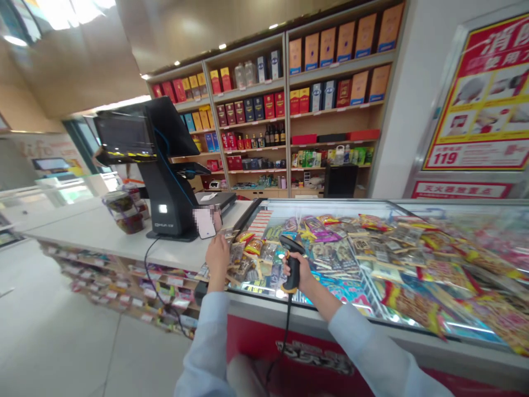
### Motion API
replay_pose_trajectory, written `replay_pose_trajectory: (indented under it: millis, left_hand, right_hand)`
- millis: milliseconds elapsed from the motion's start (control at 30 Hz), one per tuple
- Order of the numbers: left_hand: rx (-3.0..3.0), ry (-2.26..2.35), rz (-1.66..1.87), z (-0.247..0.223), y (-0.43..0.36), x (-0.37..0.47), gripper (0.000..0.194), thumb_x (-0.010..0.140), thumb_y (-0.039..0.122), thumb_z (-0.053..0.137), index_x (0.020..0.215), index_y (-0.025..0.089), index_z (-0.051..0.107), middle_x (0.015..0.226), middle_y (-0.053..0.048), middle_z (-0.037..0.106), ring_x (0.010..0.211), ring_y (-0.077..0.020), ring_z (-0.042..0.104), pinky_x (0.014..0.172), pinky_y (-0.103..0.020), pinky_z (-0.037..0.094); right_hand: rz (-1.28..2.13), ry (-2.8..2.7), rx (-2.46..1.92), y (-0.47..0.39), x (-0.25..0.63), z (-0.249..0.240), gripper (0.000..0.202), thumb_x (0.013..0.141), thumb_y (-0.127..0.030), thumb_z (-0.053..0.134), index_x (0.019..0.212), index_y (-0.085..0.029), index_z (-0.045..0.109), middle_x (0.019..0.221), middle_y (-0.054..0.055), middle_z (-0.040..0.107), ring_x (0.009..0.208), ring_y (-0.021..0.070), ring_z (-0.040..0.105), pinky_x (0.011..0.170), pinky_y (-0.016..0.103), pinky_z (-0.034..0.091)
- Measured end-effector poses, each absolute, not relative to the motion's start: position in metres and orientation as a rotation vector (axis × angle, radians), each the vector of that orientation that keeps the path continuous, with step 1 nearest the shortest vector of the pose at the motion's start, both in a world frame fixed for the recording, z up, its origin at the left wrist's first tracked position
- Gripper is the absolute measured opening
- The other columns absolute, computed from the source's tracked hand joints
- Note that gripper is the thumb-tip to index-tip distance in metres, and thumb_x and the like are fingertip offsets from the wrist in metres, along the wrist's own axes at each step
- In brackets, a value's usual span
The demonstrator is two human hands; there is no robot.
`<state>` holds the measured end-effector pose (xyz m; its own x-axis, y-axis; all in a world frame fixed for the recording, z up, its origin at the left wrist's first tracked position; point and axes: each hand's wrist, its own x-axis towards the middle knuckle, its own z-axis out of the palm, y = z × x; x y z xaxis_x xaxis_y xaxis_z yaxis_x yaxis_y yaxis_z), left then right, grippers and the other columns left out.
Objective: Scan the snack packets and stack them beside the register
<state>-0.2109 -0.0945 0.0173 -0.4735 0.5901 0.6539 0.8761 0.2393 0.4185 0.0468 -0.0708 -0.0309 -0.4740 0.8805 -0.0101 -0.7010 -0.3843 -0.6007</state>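
Note:
My right hand (301,271) is wrapped round the grip of a black handheld scanner (293,270), whose cable hangs down over the freezer's front. The scanner's head points up and to the left above packaged goods. My left hand (217,255) is held over the left corner of the glass-topped freezer, its fingers bent forward near small snack packets (237,255); whether it grips one is hard to make out. Just beyond its fingertips stands a phone (204,222) with a lit screen, partly blurred, at the counter's edge.
A black checkout terminal (165,187) stands on the white counter (91,223), with wrapped jars (124,211) to its left. The glass freezer (248,298) runs rightward, covered with snack bags (413,309). Shelves (286,116) of boxes and bottles line the back wall. A cable loops down the counter's front.

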Motion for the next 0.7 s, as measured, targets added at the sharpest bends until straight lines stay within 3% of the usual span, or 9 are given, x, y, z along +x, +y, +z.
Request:
replay_pose_trajectory:
  millis: [267, 400, 700]
  left_hand:
    - [-1.514, -2.058, -1.080, 0.052, -0.085, -0.142, 0.040, 0.093, 0.031, 0.029, 0.112, 0.015, 0.061, 0.109, -0.013, 0.065, 0.101, -0.0243, 0.060, 0.085, -0.034, 0.044]
    - [-1.551, -2.067, -1.041, 0.052, -0.074, -0.081, 0.038, 0.087, 0.033, 0.042, 0.114, 0.012, 0.060, 0.109, -0.014, 0.065, 0.101, -0.0273, 0.059, 0.087, -0.037, 0.043]
    - [-1.941, -1.912, -0.927, 0.046, -0.058, 0.058, 0.035, 0.086, 0.032, 0.046, 0.113, 0.015, 0.057, 0.110, -0.012, 0.063, 0.103, -0.0274, 0.057, 0.089, -0.038, 0.042]
  right_hand:
    - [1.846, -0.610, -0.347, -0.082, 0.099, 0.003, 0.012, 0.065, -0.027, 0.061, 0.068, -0.018, 0.053, 0.055, -0.002, 0.055, 0.039, 0.0074, 0.042, 0.036, 0.019, 0.035]
    - [1.744, -0.615, -0.361, -0.089, 0.151, 0.018, 0.013, 0.065, -0.027, 0.062, 0.066, -0.018, 0.053, 0.056, -0.002, 0.056, 0.039, 0.0073, 0.042, 0.036, 0.019, 0.035]
    - [1.505, -0.654, -0.458, -0.106, 0.284, 0.032, 0.016, 0.067, -0.028, 0.065, 0.071, -0.019, 0.052, 0.059, -0.002, 0.057, 0.040, 0.0076, 0.045, 0.035, 0.019, 0.037]
